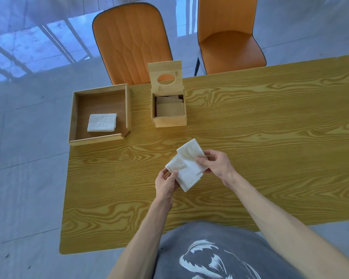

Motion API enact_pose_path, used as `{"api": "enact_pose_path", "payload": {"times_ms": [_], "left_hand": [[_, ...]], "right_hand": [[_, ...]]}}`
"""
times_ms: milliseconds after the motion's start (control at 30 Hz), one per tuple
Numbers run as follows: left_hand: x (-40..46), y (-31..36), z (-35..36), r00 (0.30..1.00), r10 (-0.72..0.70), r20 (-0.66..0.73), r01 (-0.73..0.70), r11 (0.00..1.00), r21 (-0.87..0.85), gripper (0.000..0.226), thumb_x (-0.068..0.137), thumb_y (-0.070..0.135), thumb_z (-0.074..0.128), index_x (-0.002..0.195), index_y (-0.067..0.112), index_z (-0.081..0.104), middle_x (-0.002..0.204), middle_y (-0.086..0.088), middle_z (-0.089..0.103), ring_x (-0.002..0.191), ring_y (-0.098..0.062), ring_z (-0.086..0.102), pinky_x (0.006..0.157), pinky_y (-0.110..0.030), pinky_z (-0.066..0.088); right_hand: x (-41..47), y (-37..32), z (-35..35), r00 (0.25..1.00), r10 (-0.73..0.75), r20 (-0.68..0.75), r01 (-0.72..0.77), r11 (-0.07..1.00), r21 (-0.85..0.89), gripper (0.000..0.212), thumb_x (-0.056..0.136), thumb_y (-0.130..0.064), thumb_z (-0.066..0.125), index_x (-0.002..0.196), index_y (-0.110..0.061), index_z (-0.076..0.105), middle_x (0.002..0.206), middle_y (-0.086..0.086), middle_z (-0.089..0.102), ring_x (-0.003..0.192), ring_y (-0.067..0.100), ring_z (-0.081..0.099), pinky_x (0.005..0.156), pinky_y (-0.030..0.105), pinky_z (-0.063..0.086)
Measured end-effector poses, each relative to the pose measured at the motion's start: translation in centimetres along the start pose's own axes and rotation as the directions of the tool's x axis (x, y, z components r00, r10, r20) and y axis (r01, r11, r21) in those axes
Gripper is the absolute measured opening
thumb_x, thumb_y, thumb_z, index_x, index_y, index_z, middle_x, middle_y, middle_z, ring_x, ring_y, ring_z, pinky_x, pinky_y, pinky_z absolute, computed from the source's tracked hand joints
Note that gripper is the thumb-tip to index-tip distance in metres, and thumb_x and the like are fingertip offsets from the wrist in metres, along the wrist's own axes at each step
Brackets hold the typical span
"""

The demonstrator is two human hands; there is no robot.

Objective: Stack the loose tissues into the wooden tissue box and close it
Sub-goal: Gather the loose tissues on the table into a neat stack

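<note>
A white tissue (187, 165) is held above the middle of the table between both hands. My left hand (165, 183) pinches its lower left edge and my right hand (216, 163) grips its right side. The tissue looks partly folded. Beyond them stands the wooden tissue box (169, 119), with its lid (165, 66) swung upright and showing a round hole. Several folded tissues lie inside the box. To the left, a small pile of folded white tissues (102, 122) rests in a shallow wooden tray (77, 117).
The yellow wood-grain table (250, 137) stretches to the right. Two orange chairs (129, 41) (230, 35) stand at its far edge. The tray sits at the table's far left corner, partly over the edge. The floor is grey tile.
</note>
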State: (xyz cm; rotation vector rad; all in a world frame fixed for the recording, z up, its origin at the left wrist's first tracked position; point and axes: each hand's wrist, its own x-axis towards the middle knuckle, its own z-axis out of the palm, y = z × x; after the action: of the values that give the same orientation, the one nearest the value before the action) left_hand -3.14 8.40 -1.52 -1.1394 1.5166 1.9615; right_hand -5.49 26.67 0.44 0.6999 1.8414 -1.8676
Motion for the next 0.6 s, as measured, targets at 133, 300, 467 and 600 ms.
{"api": "enact_pose_path", "payload": {"times_ms": [133,300,467,600], "left_hand": [[-0.3,-0.1,-0.4,1.000,-0.015,0.020,0.015,1.000,-0.009,0.041,0.095,0.010,0.063,0.134,0.005,0.052,0.109,-0.016,0.070,0.096,-0.028,0.069,0.084,-0.041,0.058],[-0.7,-0.1,-1.0,0.997,-0.024,0.077,0.027,0.999,-0.035,0.035,0.098,0.017,0.057,0.131,0.005,0.055,0.119,-0.022,0.069,0.098,-0.030,0.069,0.082,-0.041,0.057],[-1.0,0.3,-1.3,0.985,-0.056,0.162,0.059,0.998,-0.019,0.038,0.091,0.025,0.069,0.125,0.012,0.057,0.117,-0.016,0.071,0.102,-0.030,0.070,0.079,-0.039,0.060],[-0.9,0.6,-1.7,0.973,-0.038,0.229,0.029,0.999,0.045,0.034,0.089,0.005,0.070,0.121,0.009,0.063,0.106,-0.015,0.072,0.094,-0.026,0.071,0.072,-0.033,0.061]], "right_hand": [[-0.5,1.2,1.2,0.993,0.015,0.121,-0.004,0.996,-0.084,0.025,0.082,-0.017,0.080,0.105,-0.014,0.070,0.097,0.005,0.076,0.082,0.013,0.071,0.068,0.029,0.059],[-0.6,2.4,1.9,0.996,-0.037,0.078,0.056,0.966,-0.252,0.021,0.078,-0.022,0.083,0.096,-0.022,0.072,0.094,0.001,0.077,0.088,0.017,0.073,0.079,0.034,0.060],[-1.0,2.1,2.6,0.995,-0.083,0.055,0.099,0.863,-0.495,0.026,0.080,-0.030,0.079,0.104,-0.021,0.075,0.094,-0.007,0.075,0.088,0.011,0.070,0.080,0.031,0.056],[-1.3,2.0,2.6,0.988,-0.152,0.031,0.138,0.770,-0.623,0.048,0.073,-0.042,0.082,0.115,-0.025,0.068,0.104,-0.008,0.071,0.093,0.011,0.065,0.084,0.034,0.055]]}}
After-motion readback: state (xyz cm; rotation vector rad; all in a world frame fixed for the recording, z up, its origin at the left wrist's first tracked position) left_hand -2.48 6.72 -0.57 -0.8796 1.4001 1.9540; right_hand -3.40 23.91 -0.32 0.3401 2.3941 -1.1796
